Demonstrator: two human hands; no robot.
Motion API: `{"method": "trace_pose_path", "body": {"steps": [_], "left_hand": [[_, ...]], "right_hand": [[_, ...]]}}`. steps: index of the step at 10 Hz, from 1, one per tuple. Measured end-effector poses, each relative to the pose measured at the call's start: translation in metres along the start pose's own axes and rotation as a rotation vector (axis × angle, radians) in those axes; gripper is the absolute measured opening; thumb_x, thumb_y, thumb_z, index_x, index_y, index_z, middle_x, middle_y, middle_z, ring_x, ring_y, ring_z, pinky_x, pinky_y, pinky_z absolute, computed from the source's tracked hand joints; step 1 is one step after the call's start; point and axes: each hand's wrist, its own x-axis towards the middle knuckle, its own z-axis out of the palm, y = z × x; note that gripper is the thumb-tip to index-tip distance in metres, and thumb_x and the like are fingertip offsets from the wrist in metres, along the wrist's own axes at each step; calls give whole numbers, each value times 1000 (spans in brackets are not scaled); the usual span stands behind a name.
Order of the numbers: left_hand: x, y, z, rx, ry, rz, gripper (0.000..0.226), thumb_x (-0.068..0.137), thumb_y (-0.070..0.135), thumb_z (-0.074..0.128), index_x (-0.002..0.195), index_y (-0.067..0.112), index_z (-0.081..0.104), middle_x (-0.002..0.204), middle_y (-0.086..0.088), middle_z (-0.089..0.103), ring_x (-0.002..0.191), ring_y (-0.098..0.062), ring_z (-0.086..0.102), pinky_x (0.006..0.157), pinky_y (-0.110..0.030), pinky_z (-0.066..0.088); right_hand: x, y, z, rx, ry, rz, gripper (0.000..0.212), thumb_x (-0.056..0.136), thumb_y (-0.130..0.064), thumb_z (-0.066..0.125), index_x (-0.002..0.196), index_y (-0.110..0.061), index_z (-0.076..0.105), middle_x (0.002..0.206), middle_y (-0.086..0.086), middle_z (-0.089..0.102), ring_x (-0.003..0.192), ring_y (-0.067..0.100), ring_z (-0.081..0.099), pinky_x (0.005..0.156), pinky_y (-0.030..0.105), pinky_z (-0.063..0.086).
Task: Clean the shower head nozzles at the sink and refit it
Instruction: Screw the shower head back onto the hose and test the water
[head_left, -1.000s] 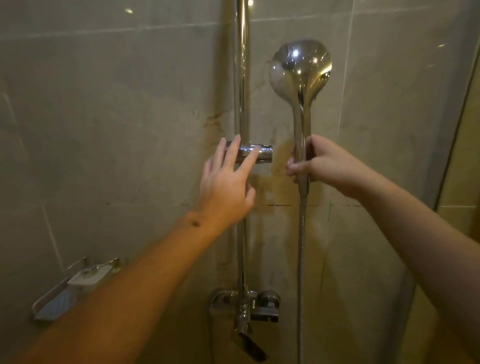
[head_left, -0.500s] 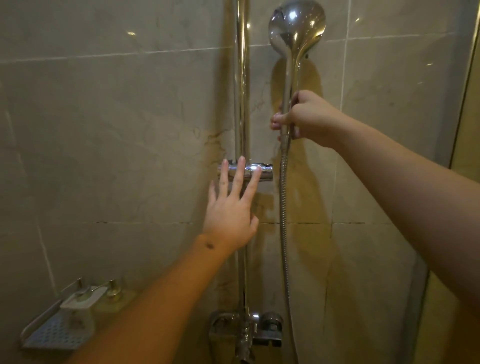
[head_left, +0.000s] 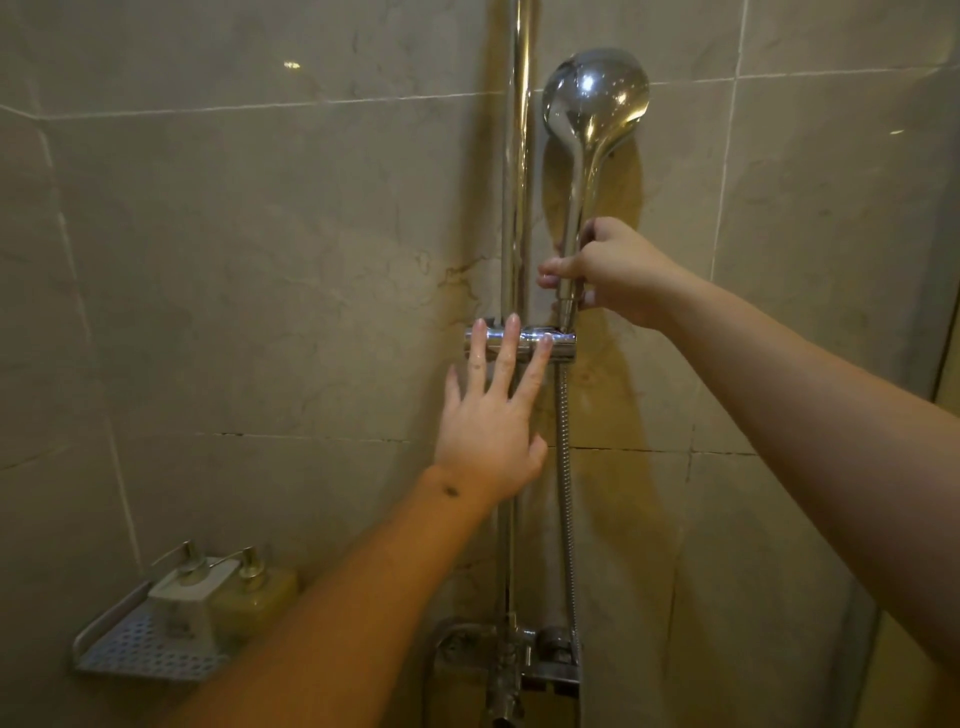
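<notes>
The chrome shower head (head_left: 595, 98) stands upright with its round back toward me, nozzles facing the tiled wall. My right hand (head_left: 610, 270) grips its handle just above the chrome holder bracket (head_left: 563, 345) on the vertical rail (head_left: 517, 156). The handle's lower tip sits at the bracket's right socket, and the ribbed metal hose (head_left: 566, 493) hangs straight down from there. My left hand (head_left: 491, 415) is spread flat, fingertips resting on the bracket's left part, holding nothing.
A chrome mixer tap (head_left: 511, 660) sits at the bottom centre. A perforated corner shelf (head_left: 130, 654) at lower left carries two pump bottles (head_left: 223, 592). A glass panel edge (head_left: 945, 312) runs down the right side.
My right hand has lowered the shower head from high above the bracket until its handle tip reaches the bracket socket. My left hand stays on the bracket.
</notes>
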Motion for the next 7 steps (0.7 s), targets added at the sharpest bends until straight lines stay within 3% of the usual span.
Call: {"method": "trace_pose_path", "body": {"steps": [2,4,5,6,7], "left_hand": [[0,0,4,-14,20,-2,109,93,55,57,159,31,-27,165,-7,-38,150,-38,-35,123,-65,15],[0,0,8,-26,27,-3,110,93,55,57,158,31,-28,166,-7,-37,151,-38,-34,123,-65,18],[-1,1,4,-22,15,-6,107,93,53,57,160,32,-24,167,-6,-33,153,-37,-31,123,-65,17],[-10,6,0,-105,69,-55,100,92,45,59,164,34,-9,170,-8,-25,155,-36,-24,124,-64,13],[-50,6,18,-233,184,-128,95,87,34,63,165,35,9,173,-13,-10,158,-38,-10,124,-63,16]], "right_hand": [[-8,7,3,4,9,-61,31,92,-14,66,119,-9,50,105,5,70,92,10,73,94,53,53],[-15,29,12,-114,28,-89,35,92,-19,68,117,-3,49,104,6,72,87,4,72,82,34,58],[-17,35,17,-162,80,-109,33,94,-27,65,106,-2,47,99,4,73,90,5,71,79,33,57],[-22,37,20,-183,91,-97,24,97,-28,59,100,-10,44,96,7,65,87,15,66,76,35,55],[-58,69,41,-250,238,-138,26,97,-27,59,116,-14,45,106,3,58,95,15,57,85,33,50]]}}
